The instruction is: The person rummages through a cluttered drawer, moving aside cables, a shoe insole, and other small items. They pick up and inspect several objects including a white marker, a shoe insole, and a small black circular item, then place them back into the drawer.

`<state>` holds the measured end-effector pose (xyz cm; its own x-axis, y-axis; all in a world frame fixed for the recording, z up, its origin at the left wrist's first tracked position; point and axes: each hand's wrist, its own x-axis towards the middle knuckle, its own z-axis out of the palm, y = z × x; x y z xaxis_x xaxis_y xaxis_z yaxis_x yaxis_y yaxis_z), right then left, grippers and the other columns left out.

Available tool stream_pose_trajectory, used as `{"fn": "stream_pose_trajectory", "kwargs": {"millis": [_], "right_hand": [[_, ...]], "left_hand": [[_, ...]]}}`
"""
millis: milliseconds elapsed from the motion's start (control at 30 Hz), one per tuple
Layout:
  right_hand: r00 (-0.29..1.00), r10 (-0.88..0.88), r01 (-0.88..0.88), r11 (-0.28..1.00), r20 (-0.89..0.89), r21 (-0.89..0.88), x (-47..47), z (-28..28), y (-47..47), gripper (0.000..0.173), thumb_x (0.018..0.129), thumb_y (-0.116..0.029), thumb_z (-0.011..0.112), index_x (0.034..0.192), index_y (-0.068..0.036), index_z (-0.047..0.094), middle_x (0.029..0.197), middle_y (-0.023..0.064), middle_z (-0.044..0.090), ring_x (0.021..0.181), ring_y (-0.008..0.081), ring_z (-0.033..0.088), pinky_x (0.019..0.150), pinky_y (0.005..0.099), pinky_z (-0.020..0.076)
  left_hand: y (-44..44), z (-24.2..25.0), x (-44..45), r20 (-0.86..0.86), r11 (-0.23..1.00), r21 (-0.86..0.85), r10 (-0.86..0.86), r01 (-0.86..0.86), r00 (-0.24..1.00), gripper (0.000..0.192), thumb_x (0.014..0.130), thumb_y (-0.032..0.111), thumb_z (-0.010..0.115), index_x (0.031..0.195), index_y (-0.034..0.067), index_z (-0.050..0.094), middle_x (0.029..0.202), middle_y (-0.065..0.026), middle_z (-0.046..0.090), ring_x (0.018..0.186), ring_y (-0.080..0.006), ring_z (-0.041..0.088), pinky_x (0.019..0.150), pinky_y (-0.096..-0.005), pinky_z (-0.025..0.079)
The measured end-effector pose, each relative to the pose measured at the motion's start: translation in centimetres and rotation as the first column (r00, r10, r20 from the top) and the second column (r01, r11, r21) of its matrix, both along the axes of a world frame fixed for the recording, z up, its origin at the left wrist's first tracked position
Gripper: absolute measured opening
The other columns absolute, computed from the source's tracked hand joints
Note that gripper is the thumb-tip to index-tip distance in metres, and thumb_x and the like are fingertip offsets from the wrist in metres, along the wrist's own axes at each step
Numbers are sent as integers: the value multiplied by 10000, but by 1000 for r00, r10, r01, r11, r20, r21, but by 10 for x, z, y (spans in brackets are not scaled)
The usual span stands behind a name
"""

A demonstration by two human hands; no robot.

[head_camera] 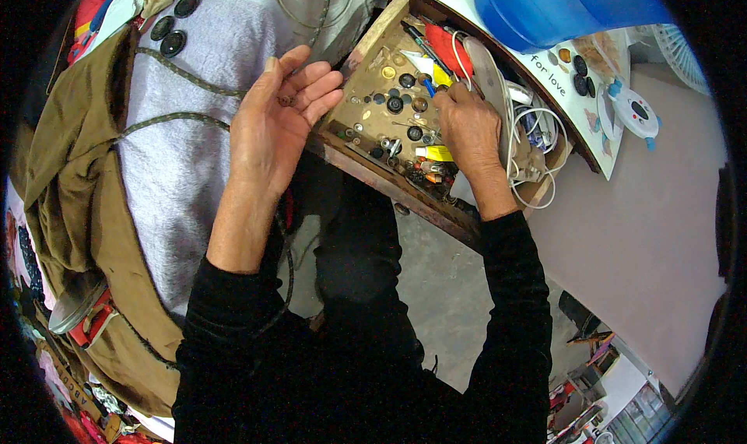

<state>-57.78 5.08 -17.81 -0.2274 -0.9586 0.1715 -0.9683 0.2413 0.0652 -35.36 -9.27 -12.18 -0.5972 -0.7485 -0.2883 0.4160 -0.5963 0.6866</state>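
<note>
My left hand (269,117) is held palm up beside an open wooden drawer (344,132), fingers loosely cupped. Small brown button-like pieces (286,100) rest at the base of its fingers. Inside the drawer is my right hand (470,123), back upward, fingertips down among the contents next to a blue stick-like item (429,87). Whether it grips anything is hidden. Loose dark buttons (395,104), a gold-coloured ring-shaped piece (388,72) and a yellow-and-white tube (435,153) lie over the drawer's bottom. Pens (429,50) and a red cloth-like item (446,48) are at its back.
A white cable (550,114) loops over the drawer's right side. Above stands a blue plastic container (537,12) near black buttons (580,66). On the left, a brown garment (81,152) with a cord, red-handled scissors (93,321) and large black buttons (173,43) lie on a pale towel (175,175).
</note>
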Motion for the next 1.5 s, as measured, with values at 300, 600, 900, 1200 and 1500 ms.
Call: {"fn": "stream_pose_trajectory", "kwargs": {"millis": [300,600,900,1200,1500], "right_hand": [[987,88,-80,995,135,-65,-5,2,6,89,788,-67,580,852,-67,642,881,112,630,829,309,650,731,429,535],[970,104,-88,993,220,-80,-1,10,12,113,768,-74,624,878,-93,643,877,95,606,878,311,617,764,444,502],[857,313,-364,930,409,51,22,32,22,318,646,-101,782,923,-154,635,959,18,591,977,233,562,814,385,405],[814,450,-499,865,368,46,30,4,7,170,687,-120,691,855,-109,662,878,65,588,951,259,581,803,430,399],[897,298,-304,952,327,-35,36,-6,-19,203,723,-139,705,912,-111,637,902,70,587,943,260,603,842,439,417]], "left_hand": [[-2,-1,2,-18,1000,-15,-6,6,1000,439,1032,331,440,1266,-36,499,1136,-208,606,1078,-314,615,961,-427,515],[-1,0,0,-6,1000,-6,2,-3,1000,450,1031,335,443,1275,-40,491,1138,-208,602,1082,-313,615,963,-423,516],[-1,1,0,10,1000,-26,8,-8,1000,454,1031,342,441,1269,-41,499,1125,-204,610,1074,-307,620,961,-417,518],[0,-1,-1,8,1000,-30,-6,6,1000,452,1031,336,443,1273,-42,493,1134,-203,605,1077,-310,618,967,-423,516],[0,0,-1,22,999,-33,8,-7,1000,446,1026,333,457,1270,-38,498,1143,-206,600,1092,-315,611,971,-427,512]]}}
